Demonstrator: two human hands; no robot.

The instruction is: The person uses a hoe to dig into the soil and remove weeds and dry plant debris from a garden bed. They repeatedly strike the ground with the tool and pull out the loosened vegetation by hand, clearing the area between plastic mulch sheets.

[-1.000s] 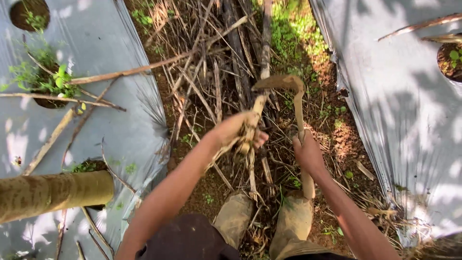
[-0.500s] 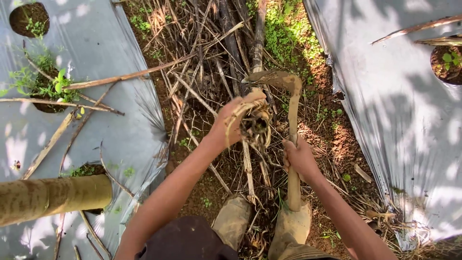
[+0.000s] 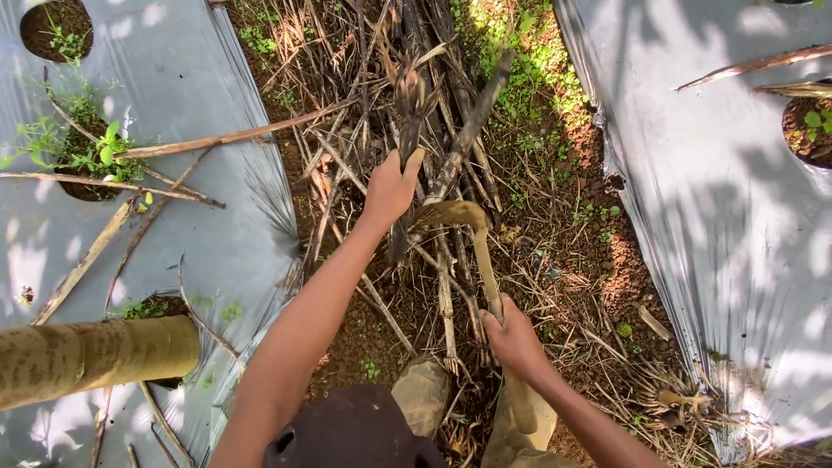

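The hoe has come down low and the stalk has gone up and far.

The grey plastic sheets (image 3: pixel 728 173) lie left and right, with a strip of red-brown soil (image 3: pixel 624 277) and a heap of dry brown sticks (image 3: pixel 347 156) between them. A moment ago the left hand (image 3: pixel 392 186) held a curled, rooty clump near the boots; now it reaches far into the heap, clenched on a dark dry stalk (image 3: pixel 409 108) that points up and away. The right hand (image 3: pixel 513 340) has slid nearer, gripping the wooden handle of the muddy hoe (image 3: pixel 472 227). Its flat brown blade now sits lower, just right of the left hand, over the sticks.
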